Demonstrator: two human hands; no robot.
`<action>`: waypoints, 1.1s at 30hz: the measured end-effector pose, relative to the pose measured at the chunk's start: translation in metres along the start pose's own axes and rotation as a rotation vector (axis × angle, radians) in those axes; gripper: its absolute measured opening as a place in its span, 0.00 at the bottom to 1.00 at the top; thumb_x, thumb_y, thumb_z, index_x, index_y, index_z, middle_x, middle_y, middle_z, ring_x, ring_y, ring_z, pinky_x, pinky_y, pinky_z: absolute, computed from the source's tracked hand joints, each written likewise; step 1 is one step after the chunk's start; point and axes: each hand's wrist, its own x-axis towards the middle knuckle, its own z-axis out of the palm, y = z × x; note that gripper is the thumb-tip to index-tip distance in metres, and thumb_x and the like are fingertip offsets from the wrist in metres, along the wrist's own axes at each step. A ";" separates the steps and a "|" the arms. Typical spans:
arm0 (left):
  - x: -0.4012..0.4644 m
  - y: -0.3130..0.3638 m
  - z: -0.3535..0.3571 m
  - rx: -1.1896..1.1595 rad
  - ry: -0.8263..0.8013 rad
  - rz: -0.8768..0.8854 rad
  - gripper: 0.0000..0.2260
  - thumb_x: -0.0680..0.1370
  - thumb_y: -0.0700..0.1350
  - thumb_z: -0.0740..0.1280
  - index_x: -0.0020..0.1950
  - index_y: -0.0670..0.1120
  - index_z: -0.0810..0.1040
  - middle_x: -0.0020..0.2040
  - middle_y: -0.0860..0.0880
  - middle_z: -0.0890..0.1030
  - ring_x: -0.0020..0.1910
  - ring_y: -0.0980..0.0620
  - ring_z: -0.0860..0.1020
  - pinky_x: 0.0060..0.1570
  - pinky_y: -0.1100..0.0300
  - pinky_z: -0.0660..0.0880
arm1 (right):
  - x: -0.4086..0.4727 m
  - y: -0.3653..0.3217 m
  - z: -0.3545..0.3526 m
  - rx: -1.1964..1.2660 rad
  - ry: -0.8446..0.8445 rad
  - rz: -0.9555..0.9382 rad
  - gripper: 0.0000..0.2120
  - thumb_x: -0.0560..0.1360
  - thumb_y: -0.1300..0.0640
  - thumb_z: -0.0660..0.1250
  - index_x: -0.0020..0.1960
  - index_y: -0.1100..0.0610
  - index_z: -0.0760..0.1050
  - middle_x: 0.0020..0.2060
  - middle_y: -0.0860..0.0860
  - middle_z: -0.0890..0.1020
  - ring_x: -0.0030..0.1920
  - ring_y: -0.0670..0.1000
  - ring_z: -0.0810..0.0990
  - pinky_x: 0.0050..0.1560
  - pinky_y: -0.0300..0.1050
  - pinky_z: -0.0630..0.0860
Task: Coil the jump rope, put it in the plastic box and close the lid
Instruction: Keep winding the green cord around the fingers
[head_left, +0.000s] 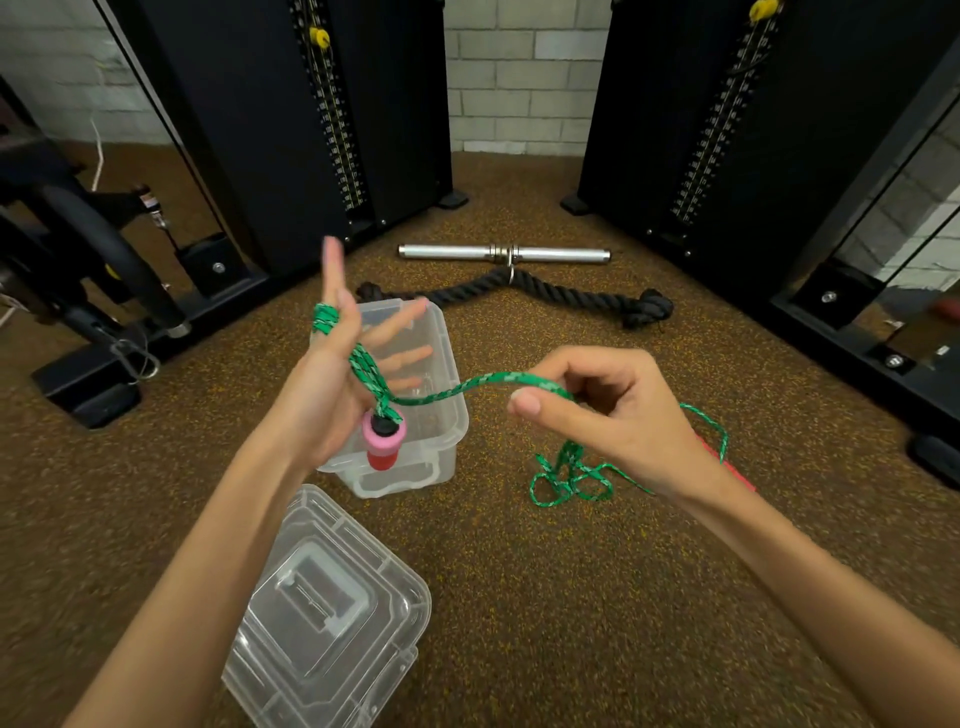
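The green jump rope (457, 387) is wound in loops around my left hand (332, 374), which is held up with fingers spread. Its pink and red handle (383, 441) hangs below that palm. My right hand (602, 410) pinches the rope to the right, and the strand stretches between both hands. The rest of the rope lies in a loose tangle (569, 478) on the floor, with a red handle partly hidden behind my right wrist. The clear plastic box (441, 447) stands open behind my left hand. Its clear lid (332, 613) lies on the floor nearer to me.
A brown speckled floor (545, 597) lies under everything. A thick black rope (519, 291) and a metal bar (504, 253) lie beyond the box. Black weight-stack towers (291, 130) stand left and right, with their bases reaching forward.
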 end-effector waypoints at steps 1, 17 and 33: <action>-0.002 0.000 0.005 0.054 -0.059 -0.036 0.19 0.82 0.55 0.47 0.71 0.73 0.49 0.63 0.48 0.79 0.57 0.41 0.80 0.55 0.43 0.76 | 0.001 -0.003 -0.001 0.022 0.001 -0.008 0.03 0.73 0.60 0.71 0.40 0.57 0.80 0.28 0.48 0.78 0.29 0.40 0.69 0.31 0.30 0.63; -0.017 -0.015 0.037 0.502 -0.407 -0.170 0.23 0.79 0.61 0.43 0.75 0.62 0.55 0.44 0.43 0.86 0.19 0.53 0.72 0.22 0.62 0.67 | 0.026 -0.021 -0.028 0.140 0.244 -0.026 0.06 0.74 0.56 0.66 0.42 0.57 0.79 0.23 0.44 0.71 0.21 0.46 0.64 0.26 0.39 0.61; -0.023 -0.012 0.039 0.559 -0.500 -0.114 0.16 0.82 0.52 0.54 0.68 0.56 0.72 0.23 0.50 0.64 0.22 0.55 0.62 0.36 0.65 0.69 | 0.040 -0.018 -0.027 -0.040 0.368 -0.046 0.04 0.77 0.57 0.66 0.45 0.53 0.79 0.23 0.42 0.66 0.25 0.44 0.60 0.26 0.41 0.56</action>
